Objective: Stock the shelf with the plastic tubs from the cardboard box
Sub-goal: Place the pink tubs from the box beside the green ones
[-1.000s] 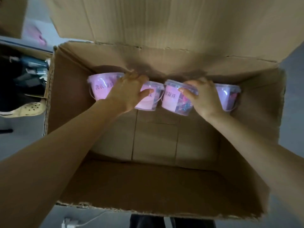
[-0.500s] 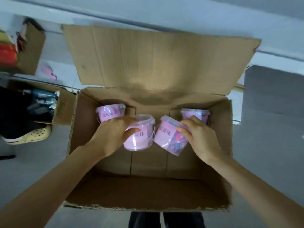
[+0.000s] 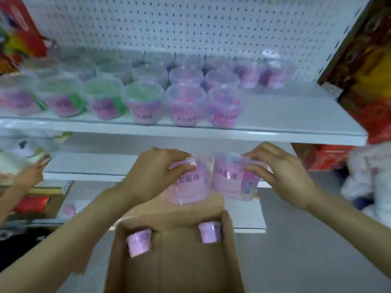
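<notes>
- Two pink plastic tubs are being held up side by side at the middle of the view: the left tub [image 3: 188, 187] and the right tub [image 3: 233, 178] are sitting rim to rim (blur is hiding whether they are actually touching).
- The left hand [image 3: 154, 172] is gripping the left tub from its nine o'clock side, with the thumb and fingers curling over the lid's edge.
- The right hand [image 3: 281, 174] is gripping the right tub from its three o'clock side, with the fingers spreading over the lid and wall; this tub is tilting slightly.
- The cardboard box [image 3: 179, 267] is standing open at six o'clock from the hands, and two more pink tubs are lying against its far wall: one tub [image 3: 138, 243] at the ten o'clock corner, another tub [image 3: 209, 231] at the two o'clock corner.
- The upper shelf [image 3: 296, 121] is running across at twelve o'clock from the hands, carrying rows of stocked tubs [image 3: 185, 106] from its nine o'clock end to past its middle; those towards nine o'clock are showing green contents, those nearer the middle pink.
- A white pegboard [image 3: 190, 24] is rising behind those rows.
- Another person's hand [image 3: 31, 172] is reaching in at nine o'clock, beside the lower shelf [image 3: 88, 163] and a pale package [image 3: 19, 159] too blurred to identify.
- Red packaging [image 3: 368, 85] is standing at two o'clock, past the upper shelf's end.
</notes>
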### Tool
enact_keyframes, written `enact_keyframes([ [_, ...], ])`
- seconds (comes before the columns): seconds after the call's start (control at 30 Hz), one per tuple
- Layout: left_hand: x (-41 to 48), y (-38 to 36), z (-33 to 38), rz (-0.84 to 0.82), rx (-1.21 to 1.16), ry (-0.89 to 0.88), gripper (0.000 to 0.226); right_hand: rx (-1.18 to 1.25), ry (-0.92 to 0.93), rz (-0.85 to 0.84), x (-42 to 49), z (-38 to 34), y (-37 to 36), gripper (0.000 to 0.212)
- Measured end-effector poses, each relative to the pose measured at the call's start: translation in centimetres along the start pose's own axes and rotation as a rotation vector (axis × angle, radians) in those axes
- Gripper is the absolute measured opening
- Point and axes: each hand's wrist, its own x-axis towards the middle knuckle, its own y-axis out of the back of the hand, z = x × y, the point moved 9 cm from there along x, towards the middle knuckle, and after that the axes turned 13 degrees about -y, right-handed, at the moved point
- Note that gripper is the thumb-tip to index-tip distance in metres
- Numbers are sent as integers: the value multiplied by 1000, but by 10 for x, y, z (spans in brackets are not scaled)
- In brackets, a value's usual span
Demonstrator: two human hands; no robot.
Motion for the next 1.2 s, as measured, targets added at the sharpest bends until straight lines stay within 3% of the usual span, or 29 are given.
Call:
enact_keyframes([
  [0.2, 94, 22, 30, 79, -442, 96, 54, 293, -239, 148, 39, 82, 96, 7],
  [0.3, 139, 9, 40, 123, -486, 148, 25, 269, -336, 165, 65, 141, 110, 9],
  [0.4, 191, -15, 46, 116, -400, 136, 31, 9, -281, 163, 95, 185, 118, 17],
  [0.57, 258, -56, 43, 124, -128, 193, 40, -401, 6, 162, 142, 232, 123, 42],
  [0.67, 282, -81, 48, 111, 85, 185, 32, -325, 34, 125, 158, 270, 118, 49],
  [0.8, 298, -108, 54, 137, 238, 5, 39, -248, 164, 115, 162, 290, 104, 36],
  [0.9, 305, -132, 44, -2, 294, -86, 38, -177, 232, 101, 167, 298, 101, 30],
  [1.03, 306, -148, 32, -126, 417, -132, 48, -198, 269, -91, 165, 317, 77, 36],
  [1.13, 315, -131, 21, -139, 214, -41, 64, -111, 160, -201, 172, 327, 74, 46],
  [1.2, 323, -115, 10, -117, 95, 28, 63, -40, 67, -193, 180, 324, 79, 54],
])
